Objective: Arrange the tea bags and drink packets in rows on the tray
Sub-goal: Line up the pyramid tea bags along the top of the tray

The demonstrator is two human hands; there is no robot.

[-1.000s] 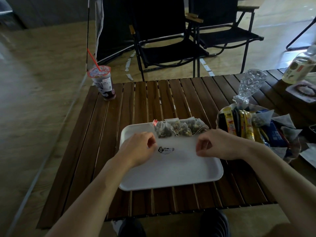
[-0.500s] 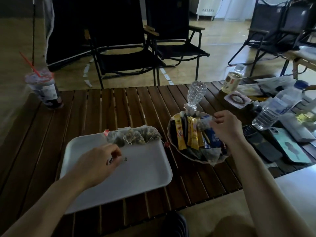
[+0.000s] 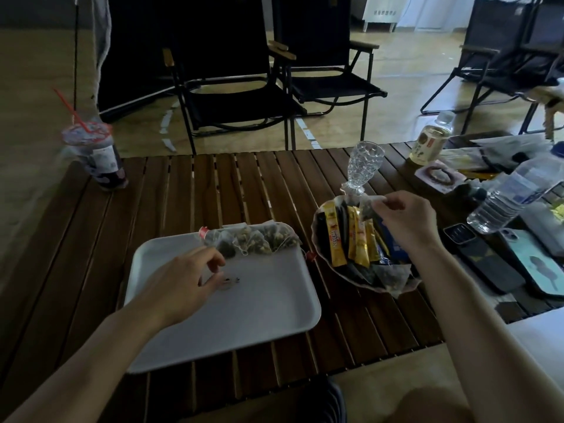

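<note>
White tray (image 3: 244, 325), lower centre: one row of tea bags (image 3: 253, 239); right hand (image 3: 406, 218) pinching another bag (image 3: 367, 209); left hand (image 3: 183, 282) slack, empty; packets (image 3: 335, 239) unplaced.

Seemingly an indoor camping-style lounge: black folding armchairs (image 3: 241, 102) on a bare floor (image 3: 396, 62) (tape marks (image 3: 166, 120) on it), slatted wooden bench (image 3: 213, 190), takeaway cup (image 3: 102, 161).

Quick tally: one white tray (image 3: 259, 315), roughly four tea bags (image 3: 253, 241) bunched on it (they overlap, hard to be sure), one more tea bag (image 3: 367, 209) over the one bowl (image 3: 345, 276), three yellow stick packets (image 3: 334, 236) I can make out, two phones (image 3: 485, 264), two bottles (image 3: 512, 196), one glass (image 3: 364, 163), one iced cup (image 3: 103, 160), two folding chairs (image 3: 238, 102) close by.
</note>
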